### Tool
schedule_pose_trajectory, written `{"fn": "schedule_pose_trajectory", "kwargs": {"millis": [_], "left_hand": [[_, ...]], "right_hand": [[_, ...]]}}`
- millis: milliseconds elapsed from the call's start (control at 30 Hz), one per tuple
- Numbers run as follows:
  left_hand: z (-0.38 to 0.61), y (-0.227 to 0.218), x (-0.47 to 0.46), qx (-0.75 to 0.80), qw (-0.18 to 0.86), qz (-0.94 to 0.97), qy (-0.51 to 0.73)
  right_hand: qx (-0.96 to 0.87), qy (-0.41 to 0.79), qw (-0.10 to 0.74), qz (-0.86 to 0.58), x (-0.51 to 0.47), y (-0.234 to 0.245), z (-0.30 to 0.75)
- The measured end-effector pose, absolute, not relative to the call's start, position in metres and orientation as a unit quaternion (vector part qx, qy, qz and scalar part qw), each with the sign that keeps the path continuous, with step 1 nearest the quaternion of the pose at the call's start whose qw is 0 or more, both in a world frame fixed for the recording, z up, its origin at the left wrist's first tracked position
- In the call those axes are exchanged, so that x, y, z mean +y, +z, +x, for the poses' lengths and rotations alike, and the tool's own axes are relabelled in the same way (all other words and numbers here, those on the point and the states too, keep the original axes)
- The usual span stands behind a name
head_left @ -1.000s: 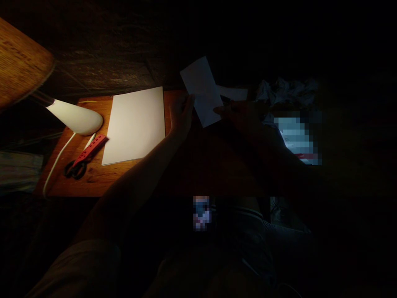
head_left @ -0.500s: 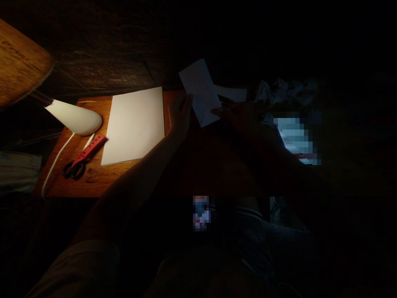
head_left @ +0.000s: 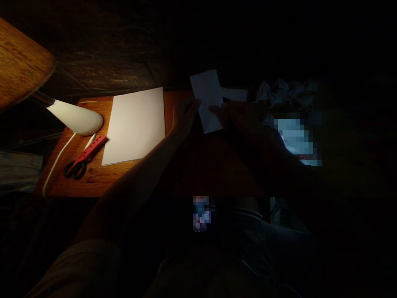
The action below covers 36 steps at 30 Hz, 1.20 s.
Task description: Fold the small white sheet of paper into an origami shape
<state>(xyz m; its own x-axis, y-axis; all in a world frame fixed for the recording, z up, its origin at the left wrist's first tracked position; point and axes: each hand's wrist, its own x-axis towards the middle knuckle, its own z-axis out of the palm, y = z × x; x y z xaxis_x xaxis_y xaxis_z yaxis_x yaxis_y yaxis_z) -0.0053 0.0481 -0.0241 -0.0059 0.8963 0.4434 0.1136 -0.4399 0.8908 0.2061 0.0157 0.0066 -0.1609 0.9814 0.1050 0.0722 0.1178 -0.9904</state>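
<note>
The small piece of paper [head_left: 208,99] is raised just above the far edge of the wooden table [head_left: 93,182], between both hands. As a judgement, the work is at an early-to-middle stage: one small piece is in hand, while the full white sheet [head_left: 135,124] lies flat and whole, and the scissors [head_left: 83,157] lie unused beside the lamp [head_left: 76,118]. Another paper slip [head_left: 234,94] and crumpled paper [head_left: 285,93] lie beyond. The left hand [head_left: 184,118] is closed on the piece's left edge, thumb against it. The right hand [head_left: 238,118] pinches the right edge; shadow hides its finger detail.
</note>
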Motion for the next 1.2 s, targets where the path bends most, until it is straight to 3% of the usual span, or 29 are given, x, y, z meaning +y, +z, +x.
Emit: {"fn": "schedule_pose_trajectory", "kwargs": {"millis": [267, 400, 800, 1200], "left_hand": [[-0.001, -0.018, 0.039, 0.399, 0.388, 0.673, 0.487], [0.001, -0.014, 0.037, 0.369, 0.409, 0.697, 0.460], [0.001, -0.012, 0.036, 0.361, 0.412, 0.707, 0.448], [0.001, -0.009, 0.032, 0.350, 0.425, 0.728, 0.410]], "right_hand": [[-0.525, 0.507, 0.501, -0.465, 0.016, 0.015, 0.206], [-0.522, 0.531, 0.475, -0.470, 0.011, 0.017, 0.207], [-0.524, 0.497, 0.474, -0.504, 0.013, 0.016, 0.209], [-0.496, 0.539, 0.495, -0.467, 0.011, 0.015, 0.210]]}}
